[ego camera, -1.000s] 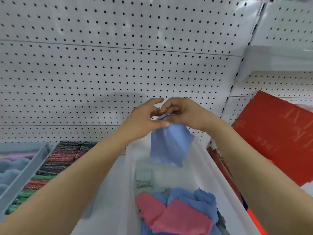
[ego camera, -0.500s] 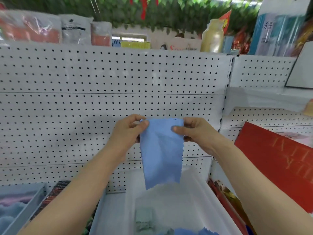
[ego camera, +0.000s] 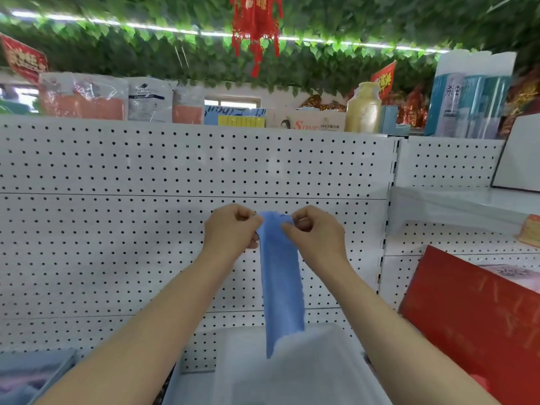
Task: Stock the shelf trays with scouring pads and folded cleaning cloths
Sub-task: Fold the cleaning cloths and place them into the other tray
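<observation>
The translucent white plastic bin (ego camera: 292, 372) is cut off by the bottom edge, its contents out of sight. A grey shelf tray (ego camera: 38, 375) at lower left is cropped and blurred. Lettering on the red cardboard box (ego camera: 473, 323) is unreadable.

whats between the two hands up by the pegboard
In the head view, only the top edge of the blue cloth spans the gap between the left hand and right hand; both pinch it, and it hangs down over the clear bin.
</observation>
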